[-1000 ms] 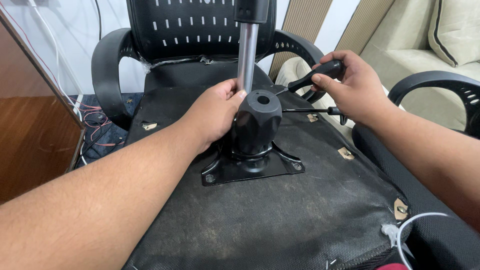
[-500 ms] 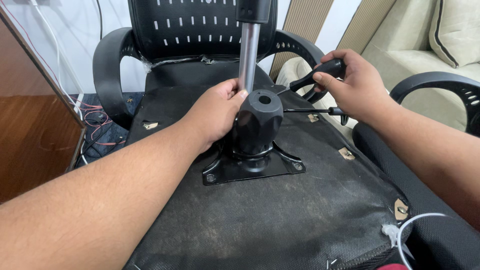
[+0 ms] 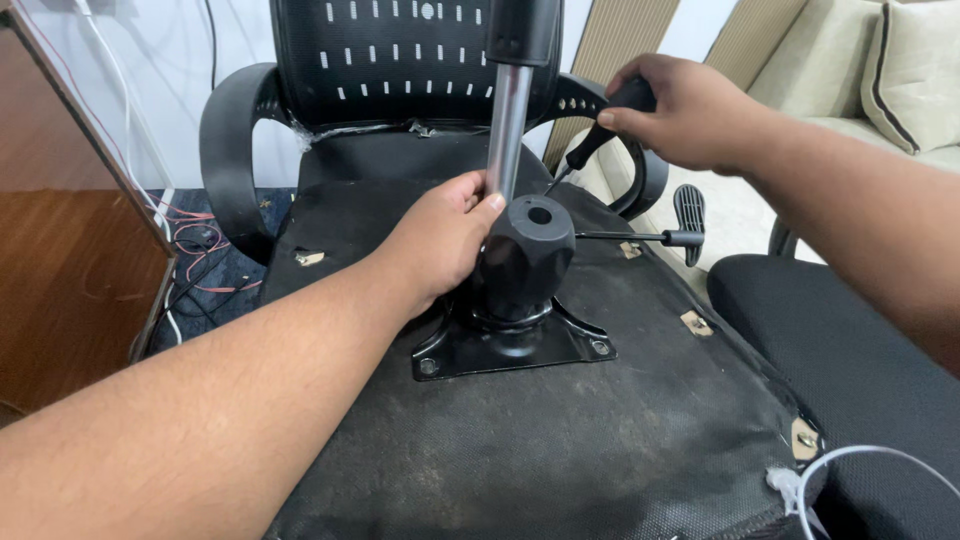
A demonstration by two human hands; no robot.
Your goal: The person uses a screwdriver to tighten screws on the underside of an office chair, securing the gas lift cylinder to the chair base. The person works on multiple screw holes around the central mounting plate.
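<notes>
A black knobbly mechanism housing (image 3: 525,255), standing up from the upturned underside of an office chair seat (image 3: 520,440), is gripped by the left hand (image 3: 440,245), whose fingers are wrapped closely around the housing's left side, with the thumb tip laid against the base of a shiny metal column (image 3: 507,130). The column is seen rising straight up just behind the housing into a black sleeve (image 3: 522,30) at the top edge of the view. A screwdriver (image 3: 600,135) is held in the right hand (image 3: 690,115), which is closed firmly around its black handle; the thin shaft is angled down and to the left, with its tip close to the column, though whether it touches anything cannot be told. The housing is mounted on a black metal plate (image 3: 510,345) with bolted corners, set near the middle of the seat's dusty black fabric underside. A thin metal lever (image 3: 635,237) is seen running out to the right from the housing and ending in a ribbed black paddle (image 3: 689,212). Small metal tabs are fixed along the right edge of the seat underside. Beyond the seat, the chair's perforated black backrest (image 3: 390,60) and curved black armrests (image 3: 230,150) are visible. A wooden panel (image 3: 60,280) and loose cables on the floor (image 3: 195,250) are found at the left, a beige sofa with a cushion (image 3: 915,75) at the upper right, another black seat (image 3: 850,360) at the right, and a white cable tie (image 3: 800,490) at the lower right corner.
</notes>
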